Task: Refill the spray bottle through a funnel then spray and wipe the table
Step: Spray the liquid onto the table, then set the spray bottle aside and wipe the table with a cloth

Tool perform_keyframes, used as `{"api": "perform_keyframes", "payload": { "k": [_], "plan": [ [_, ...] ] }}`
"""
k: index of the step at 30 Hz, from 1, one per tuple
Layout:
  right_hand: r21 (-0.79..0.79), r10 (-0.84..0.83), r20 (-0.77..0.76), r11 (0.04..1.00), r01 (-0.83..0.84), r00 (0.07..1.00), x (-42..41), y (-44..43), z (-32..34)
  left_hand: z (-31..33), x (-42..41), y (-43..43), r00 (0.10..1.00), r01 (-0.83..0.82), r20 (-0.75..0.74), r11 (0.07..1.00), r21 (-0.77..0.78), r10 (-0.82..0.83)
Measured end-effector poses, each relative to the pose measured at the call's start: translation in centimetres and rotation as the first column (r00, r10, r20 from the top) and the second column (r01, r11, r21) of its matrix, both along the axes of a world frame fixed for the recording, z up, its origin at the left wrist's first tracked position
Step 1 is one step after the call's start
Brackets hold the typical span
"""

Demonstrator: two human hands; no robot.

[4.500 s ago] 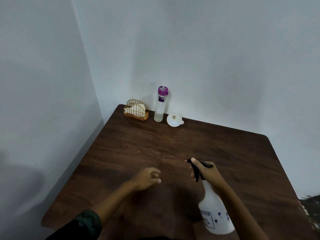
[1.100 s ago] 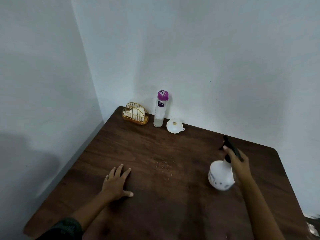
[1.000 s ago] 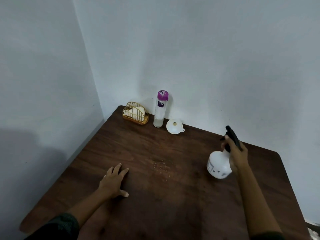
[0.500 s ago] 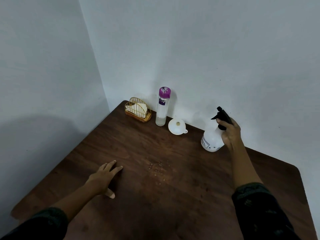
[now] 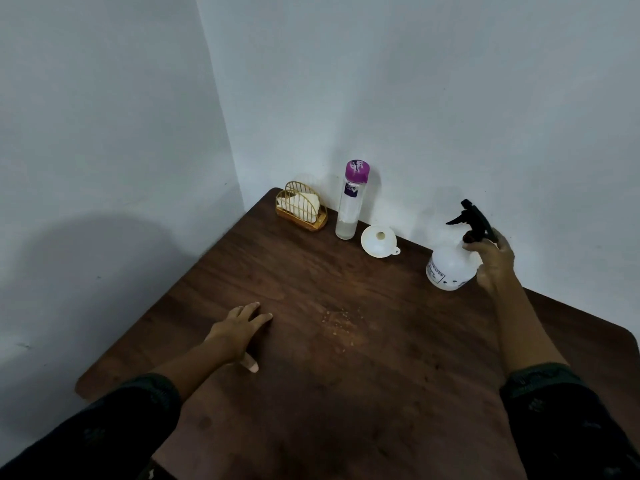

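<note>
A white spray bottle (image 5: 448,268) with a black trigger head stands at the far edge of the dark wooden table (image 5: 346,393), near the wall. My right hand (image 5: 491,261) grips its neck from the right. A white funnel (image 5: 378,240) lies on the table to the bottle's left. Beside the funnel stands a tall clear bottle (image 5: 349,206) with a purple cap. My left hand (image 5: 239,329) rests flat on the table, fingers spread, holding nothing. Small wet droplets (image 5: 341,322) speckle the wood between my hands.
A gold wire holder (image 5: 300,211) with folded pale cloths sits in the far left corner of the table. White walls close in on the left and the far side. The table's rounded right corner (image 5: 623,336) shows at the frame's edge.
My right hand carried the spray bottle from the middle right of the table to its far edge by the wall. The droplets appeared after the earliest frame. My left hand stayed flat on the table.
</note>
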State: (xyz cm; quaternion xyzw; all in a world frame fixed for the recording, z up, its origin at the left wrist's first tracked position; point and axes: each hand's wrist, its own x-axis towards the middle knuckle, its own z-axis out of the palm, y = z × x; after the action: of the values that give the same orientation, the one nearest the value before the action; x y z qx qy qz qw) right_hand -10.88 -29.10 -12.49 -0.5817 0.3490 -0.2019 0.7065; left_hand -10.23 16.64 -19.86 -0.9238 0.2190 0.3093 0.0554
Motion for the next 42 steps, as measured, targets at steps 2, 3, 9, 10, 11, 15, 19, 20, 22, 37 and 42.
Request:
{"api": "perform_keyframes", "payload": {
  "k": [2, 3, 9, 10, 11, 15, 19, 20, 22, 37, 42],
  "plan": [
    [-0.005, -0.085, -0.067, 0.996, 0.085, 0.994, -1.5, 0.4, -0.2, 0.0, 0.6, 0.0, 0.999, 0.045, 0.008, 0.999, 0.012, -0.045],
    [-0.016, -0.157, -0.089, 0.988, 0.156, 0.984, -2.4, 0.8, -0.4, 0.0, 1.1, 0.1, 0.998, 0.067, 0.013, 0.998, 0.013, -0.067],
    [-0.125, -0.384, -0.166, 0.922, 0.367, 0.908, -5.6, 7.8, -1.1, 1.0, 7.3, 2.9, 0.997, -0.074, -0.014, 0.996, -0.044, 0.074],
    [-0.144, -0.317, -0.181, 0.945, 0.293, 0.931, -5.5, 9.5, -1.2, 1.2, 8.3, 3.1, 0.997, -0.073, -0.027, 0.997, -0.029, 0.072],
    [-0.172, -0.229, -0.194, 0.965, 0.196, 0.954, -5.3, 11.4, -0.9, 1.4, 9.0, 3.1, 0.998, -0.054, -0.038, 0.999, -0.006, 0.054],
    [-0.255, 0.192, -0.308, 0.927, -0.275, 0.932, -0.5, 18.7, -0.1, 1.5, 11.7, 2.3, 0.995, 0.049, -0.095, 0.997, 0.067, -0.042],
    [-0.356, 0.389, -0.347, 0.787, -0.504, 0.853, 6.8, 24.0, -0.1, 0.2, 13.0, 2.2, 0.989, 0.068, -0.134, 0.995, 0.08, -0.057],
    [-0.378, 0.383, -0.344, 0.78, -0.5, 0.857, 8.8, 24.9, -0.2, 0.0, 13.1, 2.1, 0.989, 0.077, -0.135, 0.993, 0.085, -0.065],
    [-0.437, 0.366, -0.362, 0.746, -0.503, 0.857, 12.7, 26.3, -0.2, -0.3, 13.4, 2.0, 0.988, 0.092, -0.134, 0.992, 0.084, -0.08],
    [-0.426, 0.26, -0.64, 0.663, -0.615, 0.723, 22.5, 26.3, -3.1, -0.5, 16.6, 2.1, 0.942, 0.336, -0.042, 0.94, 0.066, -0.334],
    [-0.467, 0.168, -0.403, 0.808, -0.36, 0.9, 21.9, 26.1, -2.5, -0.1, 16.4, 1.7, 0.937, 0.349, -0.037, 0.934, 0.077, -0.348]
  ]
}}
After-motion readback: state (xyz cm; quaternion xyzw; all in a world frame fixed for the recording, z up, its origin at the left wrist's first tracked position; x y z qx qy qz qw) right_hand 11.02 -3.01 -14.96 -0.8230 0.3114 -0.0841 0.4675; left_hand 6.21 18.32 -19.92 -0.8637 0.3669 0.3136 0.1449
